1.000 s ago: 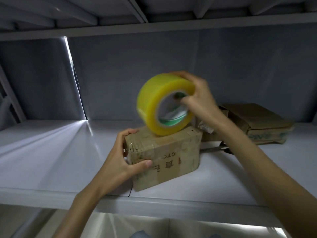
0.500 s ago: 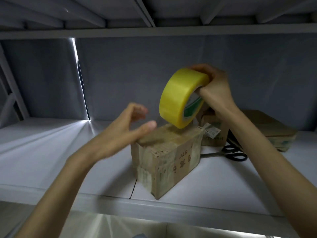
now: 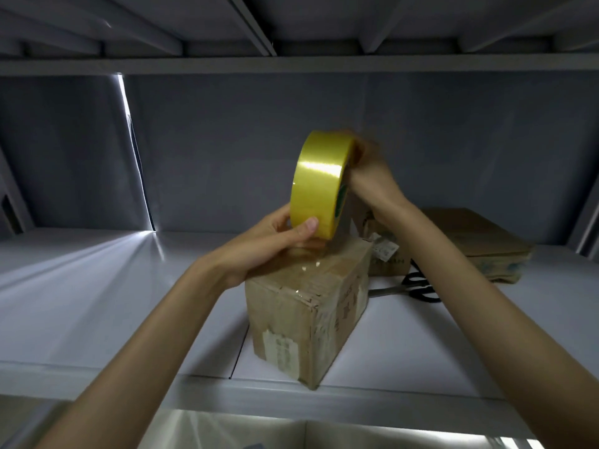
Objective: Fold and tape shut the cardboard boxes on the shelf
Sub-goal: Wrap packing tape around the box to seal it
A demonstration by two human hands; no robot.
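Cardboard box, likely light and stiff-walled, sat closed at the shelf front, directly beneath both hands. Above it, the left hand pinched the slick tape roll's lower rim; the right hand gripped its far side.

Yellow tape roll held upright above closed cardboard box on grey shelf; right hand grips roll's far side, blurred; left hand pinches roll's lower edge, thumb on outer face; clear tape glints on box top; black-handled scissors lie right of box; flattened cardboard behind scissors; second small box just behind first.
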